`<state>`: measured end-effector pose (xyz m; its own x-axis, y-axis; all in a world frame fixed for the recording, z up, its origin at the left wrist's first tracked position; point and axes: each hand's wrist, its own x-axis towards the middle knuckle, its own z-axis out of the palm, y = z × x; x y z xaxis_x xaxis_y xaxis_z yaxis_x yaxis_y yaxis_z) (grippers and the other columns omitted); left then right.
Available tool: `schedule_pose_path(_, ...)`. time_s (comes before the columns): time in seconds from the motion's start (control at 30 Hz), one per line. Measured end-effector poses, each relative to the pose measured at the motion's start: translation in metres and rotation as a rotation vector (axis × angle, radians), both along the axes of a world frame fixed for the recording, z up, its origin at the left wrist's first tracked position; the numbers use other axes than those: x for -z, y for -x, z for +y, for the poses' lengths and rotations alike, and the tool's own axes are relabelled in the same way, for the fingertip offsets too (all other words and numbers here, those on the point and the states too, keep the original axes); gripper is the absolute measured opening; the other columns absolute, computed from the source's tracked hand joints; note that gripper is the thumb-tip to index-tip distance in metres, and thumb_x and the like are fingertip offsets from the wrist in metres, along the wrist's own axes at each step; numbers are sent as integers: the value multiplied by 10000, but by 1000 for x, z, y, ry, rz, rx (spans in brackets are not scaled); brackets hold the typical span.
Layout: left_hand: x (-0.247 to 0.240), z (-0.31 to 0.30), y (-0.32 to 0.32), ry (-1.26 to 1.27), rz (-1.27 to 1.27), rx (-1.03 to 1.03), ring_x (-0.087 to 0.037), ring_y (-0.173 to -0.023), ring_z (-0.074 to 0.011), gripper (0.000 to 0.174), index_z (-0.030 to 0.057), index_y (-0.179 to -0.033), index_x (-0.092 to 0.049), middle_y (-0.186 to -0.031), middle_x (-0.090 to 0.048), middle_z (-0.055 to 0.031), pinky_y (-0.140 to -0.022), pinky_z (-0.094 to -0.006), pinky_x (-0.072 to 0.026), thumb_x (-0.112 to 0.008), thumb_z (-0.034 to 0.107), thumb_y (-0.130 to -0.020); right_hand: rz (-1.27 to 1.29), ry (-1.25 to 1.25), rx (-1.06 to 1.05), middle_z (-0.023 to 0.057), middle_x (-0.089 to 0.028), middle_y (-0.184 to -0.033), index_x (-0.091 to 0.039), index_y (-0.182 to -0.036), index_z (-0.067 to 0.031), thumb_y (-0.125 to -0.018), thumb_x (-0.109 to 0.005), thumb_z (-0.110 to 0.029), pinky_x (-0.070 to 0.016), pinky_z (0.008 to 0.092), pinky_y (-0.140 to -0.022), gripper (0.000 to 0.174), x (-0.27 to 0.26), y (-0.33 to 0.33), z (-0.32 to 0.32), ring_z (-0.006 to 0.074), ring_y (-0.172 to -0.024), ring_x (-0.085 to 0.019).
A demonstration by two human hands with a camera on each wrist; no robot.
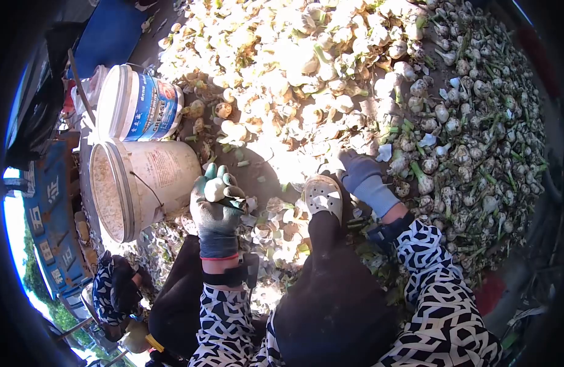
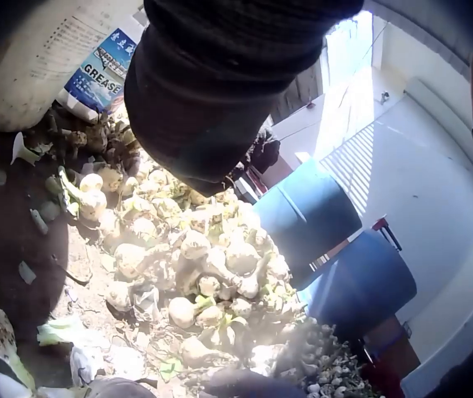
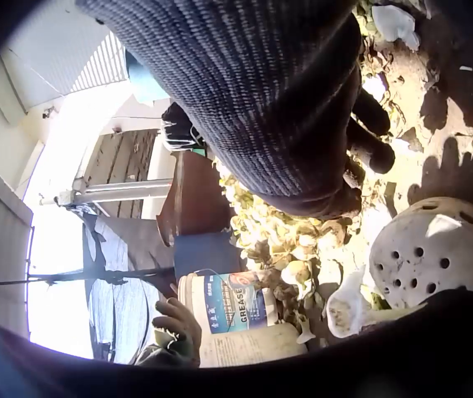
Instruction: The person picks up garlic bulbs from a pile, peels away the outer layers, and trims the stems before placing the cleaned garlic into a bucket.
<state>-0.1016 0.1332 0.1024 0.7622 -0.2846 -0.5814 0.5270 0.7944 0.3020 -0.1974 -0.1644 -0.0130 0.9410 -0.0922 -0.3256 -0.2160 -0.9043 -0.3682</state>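
My left hand (image 1: pixel 217 211), in a grey-green glove, is turned palm up beside the buckets and holds a pale garlic bulb (image 1: pixel 215 189) in its curled fingers. In the left wrist view the dark cuff hides most of that hand. My right hand (image 1: pixel 362 177), in a grey-purple glove, is low over the ground beside a white clog (image 1: pixel 324 197), between it and the garlic pile (image 1: pixel 453 147). Its fingers (image 3: pixel 371 149) reach down loosely in the right wrist view, with nothing seen in them.
Left lie two tipped buckets, a white one (image 1: pixel 165 174) and a blue-labelled grease bucket (image 1: pixel 152 105). Sunlit garlic with leafy scraps (image 1: pixel 282 79) spreads ahead. Blue barrels (image 2: pixel 307 215) stand beyond it. Another person (image 1: pixel 113 290) is at lower left, near a blue vehicle panel (image 1: pixel 55 214).
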Motion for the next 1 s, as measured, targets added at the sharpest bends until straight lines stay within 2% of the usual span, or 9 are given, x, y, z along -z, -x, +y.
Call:
schedule_pose_path(0.07, -10, 12, -7, -76, -37, -51, -618, -845, -283, 298, 45, -1123, -556, -1028, -626, -158, -618, -348, -511, -524, 253, -912, -289, 78, 98, 153, -602, -970, -531, -1073, -77, -784, -565, -245, -487, 439, -709, 335, 22, -15, -20, 310, -843, -630)
schedule_pose_path(0.27, -71, 56, -106, -270, -236, -79, -614, -893, -283, 361, 20, -1143, -531, -1066, -619, -164, -653, -344, -521, -528, 293, -906, 146, 346, 96, 138, -689, -906, -628, -1062, -30, -804, -562, -179, -548, 411, -687, 305, 97, -84, -28, 272, -844, -685)
schedule_pose_path(0.33, -117, 67, -163, -278, -419, -210, -579, -1019, -352, 545, 27, -1238, -436, -1092, -584, -212, -797, -430, -512, -552, 433, -892, 166, 268, 61, 155, -684, -884, -641, -997, -26, -772, -601, -181, -552, 404, -681, 276, 109, -88, -30, 283, -830, -682)
schedule_pose_path(0.4, -130, 98, -197, -405, -580, -67, -562, -1054, -359, 655, 48, -1319, -354, -1177, -541, -216, -861, -452, -481, -580, 470, -871, -178, -15, 124, 144, -670, -814, -634, -867, -75, -760, -591, -187, -535, 387, -690, 161, 82, -72, -26, 300, -768, -664)
schedule_pose_path(0.47, -126, 53, -172, -743, -576, -107, -545, -1086, -339, 800, 70, -1401, -256, -1313, -446, -187, -898, -445, -457, -622, 499, -834, -240, -425, 162, 140, -665, -754, -633, -932, -38, -780, -644, -193, -518, 352, -617, 217, 48, -68, -18, 225, -660, -656)
schedule_pose_path(0.6, -46, -54, -44, -1091, -908, 817, -489, -1132, -177, 732, 103, -1432, -294, -1398, -391, -117, -897, -328, -459, -693, 152, -820, -149, -1036, 241, 12, -635, -685, -642, -958, -74, -804, -720, -209, -480, 246, -580, 219, -39, -61, 7, 65, -641, -576)
schedule_pose_path(0.67, -34, -89, 1, -1136, -1037, 862, -532, -1140, -174, 662, 47, -1348, -423, -1225, -543, -124, -912, -334, -471, -749, 123, -777, -94, -1193, 232, 7, -644, -723, -641, -947, -59, -833, -702, -191, -476, 227, -581, 185, -77, -55, 11, 55, -652, -573)
schedule_pose_path(0.73, -34, -105, 22, -1052, -871, 686, -583, -931, -114, 605, 33, -1317, -438, -1063, -624, -82, -811, -271, -485, -719, 75, -783, -137, -1558, 298, 3, -642, -761, -635, -952, -44, -840, -701, -185, -470, 210, -585, 192, -92, -48, 14, 48, -668, -568)
schedule_pose_path(1.0, -22, -104, 42, -1226, -1098, 437, -631, -911, -163, 605, -2, -1242, -482, -1037, -628, -119, -792, -309, -519, -776, 108, -724, -347, -1504, 417, -36, -613, -775, -616, -952, -55, -881, -644, -143, -444, 201, -573, 116, -97, -36, 45, 23, -675, -530)
